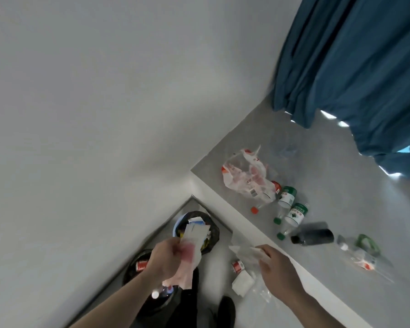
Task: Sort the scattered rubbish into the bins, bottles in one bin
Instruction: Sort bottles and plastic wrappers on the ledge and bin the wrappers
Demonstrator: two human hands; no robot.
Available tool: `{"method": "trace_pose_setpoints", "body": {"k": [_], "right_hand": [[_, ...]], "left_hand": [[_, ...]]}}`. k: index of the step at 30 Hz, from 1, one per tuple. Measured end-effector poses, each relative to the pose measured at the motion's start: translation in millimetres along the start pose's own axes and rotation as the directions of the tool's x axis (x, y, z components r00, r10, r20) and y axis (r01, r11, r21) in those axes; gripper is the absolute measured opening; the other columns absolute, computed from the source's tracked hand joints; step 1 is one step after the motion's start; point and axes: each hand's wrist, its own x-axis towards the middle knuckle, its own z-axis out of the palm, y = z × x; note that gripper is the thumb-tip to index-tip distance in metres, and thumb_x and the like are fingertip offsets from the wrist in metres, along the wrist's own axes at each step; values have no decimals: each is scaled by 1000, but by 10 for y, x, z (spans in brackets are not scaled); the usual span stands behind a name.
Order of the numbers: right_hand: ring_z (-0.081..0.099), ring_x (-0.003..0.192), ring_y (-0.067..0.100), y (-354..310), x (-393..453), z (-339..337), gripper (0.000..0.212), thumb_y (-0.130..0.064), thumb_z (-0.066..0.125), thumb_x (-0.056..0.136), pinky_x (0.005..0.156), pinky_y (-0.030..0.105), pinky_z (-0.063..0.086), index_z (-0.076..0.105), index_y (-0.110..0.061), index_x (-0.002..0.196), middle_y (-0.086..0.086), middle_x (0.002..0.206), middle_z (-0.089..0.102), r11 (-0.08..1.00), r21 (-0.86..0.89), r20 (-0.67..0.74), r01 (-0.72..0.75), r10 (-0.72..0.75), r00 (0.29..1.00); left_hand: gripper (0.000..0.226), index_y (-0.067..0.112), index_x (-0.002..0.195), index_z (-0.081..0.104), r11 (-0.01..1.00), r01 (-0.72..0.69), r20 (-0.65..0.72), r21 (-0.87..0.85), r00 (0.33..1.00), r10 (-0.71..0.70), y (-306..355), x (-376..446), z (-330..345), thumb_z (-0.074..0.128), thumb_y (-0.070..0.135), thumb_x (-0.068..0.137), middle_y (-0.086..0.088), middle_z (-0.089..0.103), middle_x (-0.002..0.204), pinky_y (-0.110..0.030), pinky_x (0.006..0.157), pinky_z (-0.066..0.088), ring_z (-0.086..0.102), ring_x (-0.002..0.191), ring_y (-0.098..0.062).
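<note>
We grip a wad of wrappers (187, 259) in the left hand (166, 259), above the near bin (137, 261) holding bottles. The right hand (277, 266) pinches clear plastic (249, 252). Risk: releasing here drops wrappers among bottles; the far bin (211, 229) takes them.

Both hands seemingly hold wrappers (189, 254).

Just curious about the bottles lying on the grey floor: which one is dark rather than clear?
The dark bottle with the black cap, lying just right of the two clear green-capped bottles; it alone looks black throughout.
</note>
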Motion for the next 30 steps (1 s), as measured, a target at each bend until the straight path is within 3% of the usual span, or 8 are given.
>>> {"method": "trace_pose_setpoints", "body": {"k": [3,7,12,16,23,27,29,30], "right_hand": [[63,97,6,-22,370,265,34,-14,56,89,84,30,53,62,-40,109,-22,103,66,999,-8,41,-32,32,999],[59,81,-7,7,876,633,43,-8,58,88,69,13,43,54,-51,89,-28,89,64,998,11,48,-63,62,997],[59,80,-11,255,1602,1127,46,-6,60,90,65,8,41,54,-51,85,-24,85,65,994,78,38,-72,69,997],[62,78,-5,572,2077,1517,42,-10,60,94,66,16,50,54,-51,84,-22,84,66,994,88,81,-68,61,995],[63,75,-2,1108,2501,2227,33,-12,62,95,59,18,48,61,-45,96,-20,81,67,989,119,143,-92,74,987],[61,86,-5,1232,2604,2489,36,-8,64,90,61,20,48,64,-42,97,-31,97,63,990,125,132,-67,50,990],[61,86,-7,1264,2643,2564,35,-8,64,90,61,15,48,64,-42,98,-33,98,62,987,147,125,-71,53,991],[62,86,-8,1279,2658,2590,34,-8,64,90,63,12,48,64,-41,99,-33,97,63,984,162,126,-72,52,991]], "left_hand": [[27,44,78,61,998,31,33,-48,999,-29,-132,608,189,52,21,88,19,67,78,-25,69,46,64,80,-6],[16,25,84,68,991,93,56,-96,995,-88,-241,1397,447,53,22,89,12,68,76,-32,67,55,65,73,-13],[18,26,89,68,984,120,31,-130,993,-117,-560,2385,1021,51,24,95,12,67,76,-34,67,56,66,75,-15],[35,32,117,71,999,50,20,19,999,-51,-854,2968,1569,46,19,96,4,70,107,-27,75,49,66,97,-21],[36,32,126,68,984,-1,151,178,988,-26,-1271,3568,2393,51,22,96,0,65,128,-33,100,47,58,117,-23],[40,28,134,63,927,-129,214,352,975,54,-1469,3835,2742,60,33,95,3,51,149,-37,117,29,38,142,-23],[48,23,132,64,889,-141,284,436,959,12,-1599,3905,2920,67,39,87,-3,50,149,-44,116,37,43,138,-26],[55,18,132,62,862,-165,320,480,947,3,-1633,3913,2964,69,39,82,-8,53,145,-48,108,46,52,130,-28]]}}
